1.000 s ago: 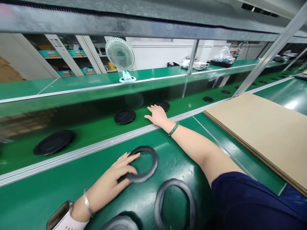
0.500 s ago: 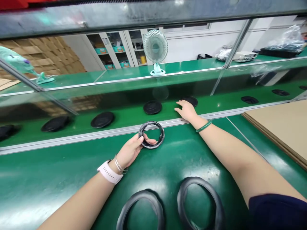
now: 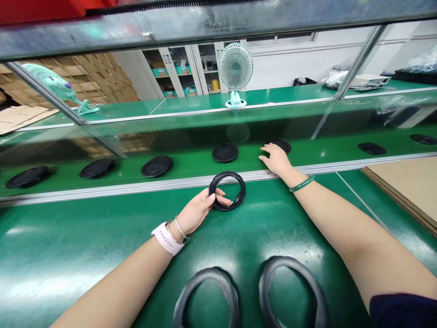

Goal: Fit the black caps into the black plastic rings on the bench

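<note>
My left hand [image 3: 200, 210] grips a black ring [image 3: 242, 190] by its left side, thumb in front and fingers reaching through behind it. The ring is held up just before the metal edge of the green belt. My right hand [image 3: 276, 160] is stretched over the belt, fingers apart. It partly covers a black round disc [image 3: 284, 146]; whether it touches the disc I cannot tell. Another black disc [image 3: 225, 153] lies on the belt to the left of that hand. Two larger dark grey rings, one on the left [image 3: 206, 274] and one on the right [image 3: 290, 261], rest on the green table near me.
Several more black discs [image 3: 156, 166] lie along the green belt [image 3: 191, 166]. Clear panels with metal posts [image 3: 358, 66] rise behind it, and a metal beam [image 3: 218, 23] crosses overhead. Flat cardboard [image 3: 409, 182] is stacked at the right. A fan [image 3: 235, 68] stands beyond.
The camera view has turned, so most things appear farther right in the picture. My left hand still grips the black ring, and my right hand stays by the same disc, fingers apart.
</note>
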Tool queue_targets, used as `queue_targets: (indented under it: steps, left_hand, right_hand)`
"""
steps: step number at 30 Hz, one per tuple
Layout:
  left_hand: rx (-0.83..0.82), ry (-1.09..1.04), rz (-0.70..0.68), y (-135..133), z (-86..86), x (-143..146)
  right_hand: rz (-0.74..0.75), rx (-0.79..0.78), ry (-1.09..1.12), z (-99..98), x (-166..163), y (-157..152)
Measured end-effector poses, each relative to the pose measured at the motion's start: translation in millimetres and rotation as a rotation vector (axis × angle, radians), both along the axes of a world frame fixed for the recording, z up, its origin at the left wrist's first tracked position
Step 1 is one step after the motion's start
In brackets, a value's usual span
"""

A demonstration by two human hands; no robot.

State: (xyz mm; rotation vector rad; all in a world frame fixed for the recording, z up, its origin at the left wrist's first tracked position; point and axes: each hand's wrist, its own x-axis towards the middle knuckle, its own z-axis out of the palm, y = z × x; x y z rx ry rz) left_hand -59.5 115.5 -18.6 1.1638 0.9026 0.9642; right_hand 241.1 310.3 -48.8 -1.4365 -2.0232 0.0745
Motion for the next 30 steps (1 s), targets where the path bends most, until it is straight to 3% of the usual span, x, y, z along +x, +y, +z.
queue_targets:
  steps: [10,15,18,22,26,30]
  left_hand:
    - [-0.004,-0.018,0.0,2,-2.0,0]
    - [-0.054,-0.027,0.032,-1,1.8,0]
    - [-0.109,0.004,0.035,-4,5.7,-3]
    - [-0.187,0.062,0.042,-3,8.1,-10]
    - [-0.256,0.021,0.171,4,8.4,-15]
    - [-0.28,0.168,0.216,8,8.7,-15]
  right_hand:
    - [-0.002,-0.011,-0.022,-6.0,0,4]
    - [-0.071,0.027,-0.023,6.5,14,9]
    - [-0.251,0.041,-0.037,22.2,51,17]
    - [-0.662,0.002,-0.016,32.8,128,19]
    - [-1.024,-0.108,0.074,23.2,186,12]
    - [-1.149,-0.164,0.127,9.2,199,20]
